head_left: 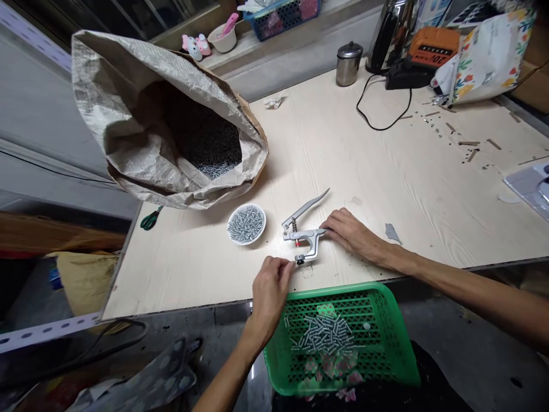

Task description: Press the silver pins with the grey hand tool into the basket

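Note:
On the table edge lie grey metal snap pliers [312, 243], their upper handle raised, with a spring and a red tip above the lower jaw. My right hand [349, 232] is closed round the end of the lower handle. At the lower jaw's black die, my left hand [271, 284] has thumb and fingers pinched together; what is between them is too small to make out. A round white bowl [246, 224] full of small silver screw-like pieces stands left of the pliers. Below the table edge, a green basket [388, 303] contains a heap of similar silver pieces.
A large woven sack [103, 86], open at the top with dark and silver pieces inside, stands at the back left. Green-handled scissors [150, 220] lie near the left edge. Farther back are a metal canister [349, 64], a black cord [377, 127] and an orange battery [433, 47].

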A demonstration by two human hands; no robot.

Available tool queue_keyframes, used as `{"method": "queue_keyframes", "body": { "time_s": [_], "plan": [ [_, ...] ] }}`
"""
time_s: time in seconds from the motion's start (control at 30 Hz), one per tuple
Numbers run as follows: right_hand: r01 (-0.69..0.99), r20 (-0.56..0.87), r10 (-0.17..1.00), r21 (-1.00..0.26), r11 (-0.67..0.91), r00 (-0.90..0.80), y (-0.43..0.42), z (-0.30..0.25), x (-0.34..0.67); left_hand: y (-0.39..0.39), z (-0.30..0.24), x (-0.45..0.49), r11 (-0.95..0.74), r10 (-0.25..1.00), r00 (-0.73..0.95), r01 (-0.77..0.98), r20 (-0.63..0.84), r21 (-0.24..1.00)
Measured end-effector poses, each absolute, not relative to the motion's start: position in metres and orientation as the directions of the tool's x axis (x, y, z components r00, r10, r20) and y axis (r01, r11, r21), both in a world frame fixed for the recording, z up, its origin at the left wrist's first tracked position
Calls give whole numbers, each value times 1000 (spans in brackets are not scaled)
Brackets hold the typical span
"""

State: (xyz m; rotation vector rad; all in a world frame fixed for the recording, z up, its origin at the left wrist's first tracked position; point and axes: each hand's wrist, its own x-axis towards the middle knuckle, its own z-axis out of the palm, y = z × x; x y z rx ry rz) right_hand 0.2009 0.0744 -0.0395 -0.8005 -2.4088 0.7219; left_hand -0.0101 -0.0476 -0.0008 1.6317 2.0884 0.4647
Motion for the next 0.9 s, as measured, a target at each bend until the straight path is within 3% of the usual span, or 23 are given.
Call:
{"method": "queue_keyframes", "body": {
  "time_s": [0.17,0.4,0.47,0.67,0.9],
  "plan": [
    [419,300,704,-632,652,-644,82,-44,208,-37,-9,5,157,980,-101,923,-173,350],
    [435,286,673,-581,688,-682,78,-57,205,-85,32,7,-32,986,104,881,-129,472],
    [430,283,653,-563,706,-702,77,-59,202,-80,41,-5,-76,988,127,892,-87,446],
    [436,303,637,-522,733,-709,76,-62,197,17,39,-77,107,975,-115,993,191,51],
    [424,327,633,-522,740,-702,76,-64,197,68,22,-101,46,999,-41,980,28,-192]
  ]
}}
